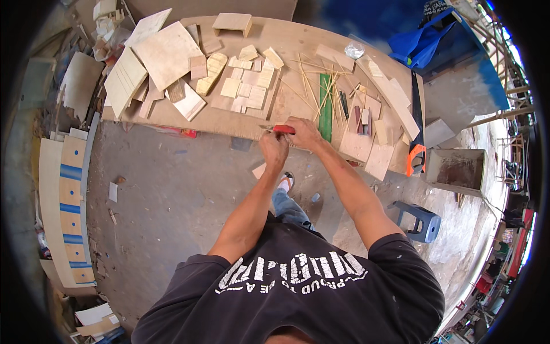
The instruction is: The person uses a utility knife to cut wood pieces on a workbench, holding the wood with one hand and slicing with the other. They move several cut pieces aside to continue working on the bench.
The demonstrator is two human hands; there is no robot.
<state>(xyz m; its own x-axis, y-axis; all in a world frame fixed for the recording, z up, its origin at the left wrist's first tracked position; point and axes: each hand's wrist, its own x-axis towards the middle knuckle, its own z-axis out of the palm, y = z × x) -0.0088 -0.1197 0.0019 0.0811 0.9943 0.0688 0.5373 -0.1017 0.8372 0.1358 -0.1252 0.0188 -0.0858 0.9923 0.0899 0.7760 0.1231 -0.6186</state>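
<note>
At the front edge of the workbench [229, 125], my two hands are close together. My right hand [304, 134] is closed around a red-handled utility knife [285, 129], whose thin blade points left over the edge. Just below the knife, my left hand [274, 147] has its fingers pinched together; what they hold, if anything, is too small to make out. Beyond my hands lies a wooden panel with small light wood blocks [245, 90] set on it. Thin wooden sticks [307, 86] are scattered near a green strip [325, 109], to the right of that panel.
Plywood sheets [168, 53] pile up on the bench's left side. An orange-handled handsaw [416, 160] lies along the right edge, near long boards [389, 94]. A blue-grey stool [421, 222] and an open box [456, 169] stand on the floor at right.
</note>
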